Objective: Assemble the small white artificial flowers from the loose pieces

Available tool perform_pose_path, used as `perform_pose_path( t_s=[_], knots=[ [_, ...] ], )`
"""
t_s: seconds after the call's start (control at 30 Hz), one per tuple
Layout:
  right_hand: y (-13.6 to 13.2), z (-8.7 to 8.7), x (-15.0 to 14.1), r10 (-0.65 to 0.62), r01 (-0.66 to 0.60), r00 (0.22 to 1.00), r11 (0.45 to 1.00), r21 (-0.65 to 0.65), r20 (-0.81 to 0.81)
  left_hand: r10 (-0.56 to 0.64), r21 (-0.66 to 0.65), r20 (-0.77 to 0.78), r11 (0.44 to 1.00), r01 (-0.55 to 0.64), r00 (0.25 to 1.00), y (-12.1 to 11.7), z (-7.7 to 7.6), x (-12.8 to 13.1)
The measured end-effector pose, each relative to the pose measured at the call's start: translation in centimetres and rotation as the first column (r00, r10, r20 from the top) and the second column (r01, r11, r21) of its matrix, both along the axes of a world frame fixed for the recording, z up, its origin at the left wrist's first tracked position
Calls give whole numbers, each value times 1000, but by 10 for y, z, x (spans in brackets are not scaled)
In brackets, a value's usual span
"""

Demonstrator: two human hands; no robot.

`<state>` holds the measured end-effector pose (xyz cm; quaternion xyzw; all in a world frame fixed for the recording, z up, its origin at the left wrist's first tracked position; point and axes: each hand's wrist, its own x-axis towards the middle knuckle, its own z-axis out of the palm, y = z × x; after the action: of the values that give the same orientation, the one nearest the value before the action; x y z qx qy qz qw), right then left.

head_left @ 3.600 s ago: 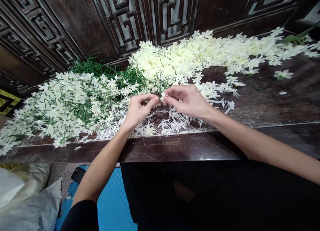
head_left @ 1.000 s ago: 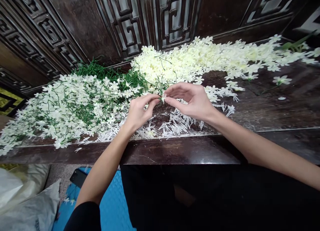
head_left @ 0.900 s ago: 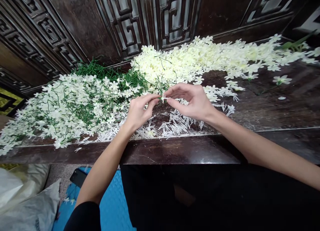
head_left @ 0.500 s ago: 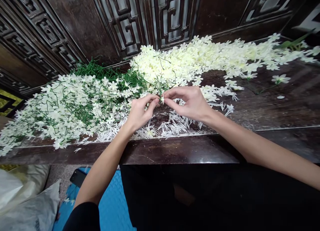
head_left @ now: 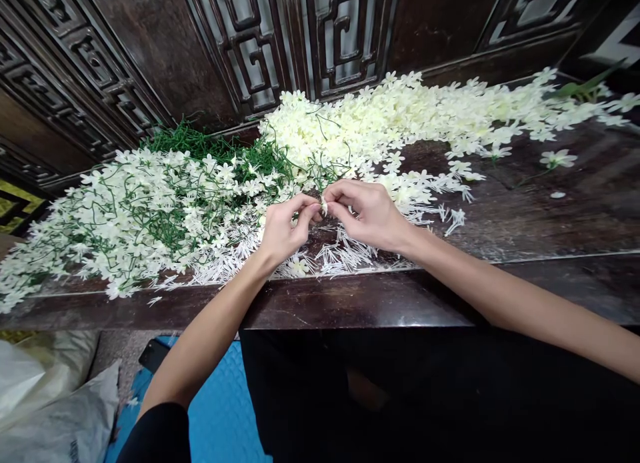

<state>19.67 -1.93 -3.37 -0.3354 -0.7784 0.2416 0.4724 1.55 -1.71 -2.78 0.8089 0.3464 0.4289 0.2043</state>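
Observation:
My left hand (head_left: 284, 227) and my right hand (head_left: 369, 211) meet fingertip to fingertip above a dark wooden table (head_left: 350, 303). Both are closed in a pinch around one small white artificial flower (head_left: 324, 205), held between them. The left fingers also hold a thin green stem (head_left: 315, 213) that runs back into the green stem tangle. Below the hands lies a scatter of thin white plastic stamens (head_left: 345, 253).
A heap of white flowers on green stems (head_left: 150, 209) covers the table's left. A pile of loose cream petals (head_left: 400, 119) stretches to the right rear. A carved dark wood panel (head_left: 300, 43) stands behind. White sacks (head_left: 45, 396) and a blue mat (head_left: 220, 409) lie on the floor.
The hands have dropped slightly toward the table and curled tighter; my right hand's fingers, spread a second ago, are now folded in round the flower.

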Motion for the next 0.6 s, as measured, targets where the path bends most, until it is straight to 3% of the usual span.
perform_pose_path(
  t_s=[0.13, 0.23, 0.3, 0.4, 0.47, 0.5, 0.57, 0.6],
  knots=[
    [-1, 11, 2, -61, 0, 967, 971, -240, -246, -20, -28, 92, 999, 22, 996, 0, 4, 2],
    [7, 18, 12, -285, 213, 897, 948, -236, -337, 42, 27, 159, 999, -47, 986, 6, 12, -5],
    [14, 17, 18, -417, 348, 850, 903, -251, -321, 146, 70, 233, 984, -166, 961, 16, 17, -18],
    [21, 8, 23, -464, 432, 878, 874, -224, -119, 427, 184, 411, 827, -532, 806, 38, 18, -50],
    [23, -2, 22, -376, 390, 919, 911, -136, 116, 490, 235, 472, 731, -641, 732, 51, 17, -73],
    [23, -7, 20, -315, 341, 920, 937, -76, 234, 497, 260, 459, 718, -646, 736, 56, 16, -83],
    [22, -16, 18, -210, 232, 882, 973, -1, 421, 512, 259, 372, 744, -616, 774, 58, 16, -96],
    [21, -20, 17, -164, 181, 856, 983, 13, 490, 555, 249, 359, 718, -650, 751, 56, 18, -98]
  ],
)
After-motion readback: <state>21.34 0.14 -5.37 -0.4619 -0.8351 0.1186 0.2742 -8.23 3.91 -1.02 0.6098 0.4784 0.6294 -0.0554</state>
